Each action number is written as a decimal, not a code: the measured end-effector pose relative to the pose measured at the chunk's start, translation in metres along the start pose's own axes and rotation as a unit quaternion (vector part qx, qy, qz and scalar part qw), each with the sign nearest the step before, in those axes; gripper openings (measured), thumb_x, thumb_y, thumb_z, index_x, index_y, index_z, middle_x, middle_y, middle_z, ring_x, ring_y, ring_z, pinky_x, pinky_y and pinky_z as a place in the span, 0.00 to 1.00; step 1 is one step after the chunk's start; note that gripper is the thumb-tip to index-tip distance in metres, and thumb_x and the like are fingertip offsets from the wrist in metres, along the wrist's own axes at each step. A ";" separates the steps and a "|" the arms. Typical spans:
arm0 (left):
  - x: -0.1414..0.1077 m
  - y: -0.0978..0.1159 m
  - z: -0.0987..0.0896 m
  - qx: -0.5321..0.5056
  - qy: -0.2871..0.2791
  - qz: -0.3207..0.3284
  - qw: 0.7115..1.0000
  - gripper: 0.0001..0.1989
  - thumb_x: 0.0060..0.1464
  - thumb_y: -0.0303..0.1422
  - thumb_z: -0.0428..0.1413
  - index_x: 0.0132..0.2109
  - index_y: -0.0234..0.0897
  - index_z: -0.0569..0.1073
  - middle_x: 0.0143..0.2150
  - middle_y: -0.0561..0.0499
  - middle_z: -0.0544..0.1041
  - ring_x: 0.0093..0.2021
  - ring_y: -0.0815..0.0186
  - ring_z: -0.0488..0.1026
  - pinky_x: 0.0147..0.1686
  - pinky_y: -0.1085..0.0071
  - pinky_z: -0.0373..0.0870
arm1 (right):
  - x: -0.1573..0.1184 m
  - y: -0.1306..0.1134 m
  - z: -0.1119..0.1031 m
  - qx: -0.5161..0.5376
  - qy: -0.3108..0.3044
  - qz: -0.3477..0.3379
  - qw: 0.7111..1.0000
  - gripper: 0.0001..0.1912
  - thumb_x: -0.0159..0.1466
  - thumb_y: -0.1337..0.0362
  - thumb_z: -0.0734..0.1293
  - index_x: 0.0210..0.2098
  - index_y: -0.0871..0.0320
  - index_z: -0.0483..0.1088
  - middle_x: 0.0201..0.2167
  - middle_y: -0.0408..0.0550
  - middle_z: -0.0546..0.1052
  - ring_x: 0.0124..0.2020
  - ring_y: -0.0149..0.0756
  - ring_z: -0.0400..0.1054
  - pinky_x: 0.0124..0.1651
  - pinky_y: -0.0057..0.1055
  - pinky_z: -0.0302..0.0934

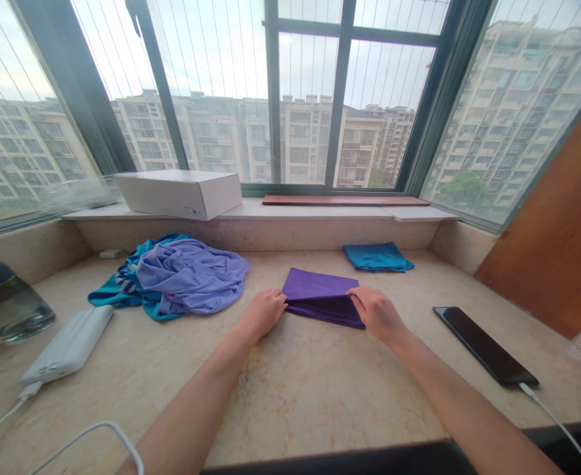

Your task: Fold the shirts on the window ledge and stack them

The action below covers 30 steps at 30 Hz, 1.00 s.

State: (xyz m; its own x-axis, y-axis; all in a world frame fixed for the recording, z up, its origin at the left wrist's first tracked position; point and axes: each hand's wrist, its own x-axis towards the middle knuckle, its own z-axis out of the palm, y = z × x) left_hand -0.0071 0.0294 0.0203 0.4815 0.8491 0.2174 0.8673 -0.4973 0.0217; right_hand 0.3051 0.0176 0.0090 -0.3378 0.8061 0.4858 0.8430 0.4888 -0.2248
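A purple folded cloth (322, 285) lies on the stone sill in front of me, its near layer lifted so that a dark gap shows underneath. My left hand (266, 311) pinches the left end of that raised edge. At the right end, my right hand (376, 313) grips the same edge between thumb and fingers. Behind and to the right is a flat, folded teal cloth (378, 257). A loose heap of lavender cloth (196, 274) and teal cloth (109, 290) rests to the left of my left hand.
On the left are a white power bank (70, 343) with a cable and a bottle of clear liquid (10, 300). A black phone (485, 346), plugged into a white cable, lies at right. A white box (176, 192) and a reddish board (344, 200) sit on the ledge below the window.
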 end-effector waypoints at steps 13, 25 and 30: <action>0.003 -0.003 0.003 0.018 -0.009 -0.017 1.000 0.12 0.59 0.18 0.50 0.37 0.35 0.75 0.39 0.43 0.78 0.41 0.60 0.77 0.44 0.68 0.70 | -0.009 0.001 -0.013 0.072 -0.166 -0.063 0.981 0.16 0.66 0.58 0.69 0.53 0.49 0.76 0.58 0.48 0.75 0.60 0.46 0.67 0.65 0.46 0.58; 0.006 -0.006 0.007 0.050 -0.004 -0.015 0.999 0.09 0.63 0.23 0.52 0.44 0.36 0.76 0.46 0.42 0.78 0.47 0.57 0.76 0.46 0.65 0.70 | -0.008 0.020 -0.007 0.083 -0.159 -0.025 0.983 0.15 0.68 0.59 0.66 0.51 0.51 0.78 0.56 0.50 0.77 0.57 0.47 0.70 0.63 0.45 0.62; 0.007 -0.003 0.004 0.062 -0.004 -0.004 0.998 0.09 0.61 0.20 0.53 0.37 0.35 0.77 0.41 0.43 0.79 0.44 0.56 0.77 0.45 0.63 0.69 | -0.008 0.024 0.005 0.037 -0.131 -0.040 0.990 0.13 0.68 0.64 0.65 0.47 0.51 0.80 0.53 0.49 0.78 0.56 0.47 0.71 0.60 0.47 0.62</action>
State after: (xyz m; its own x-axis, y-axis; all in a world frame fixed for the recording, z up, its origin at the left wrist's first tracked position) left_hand -0.0063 0.0374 0.0176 0.4757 0.8542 0.2098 0.8795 -0.4657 -0.0979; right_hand 0.3256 0.0242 -0.0045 -0.5065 0.8185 0.2711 0.7802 0.5690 -0.2600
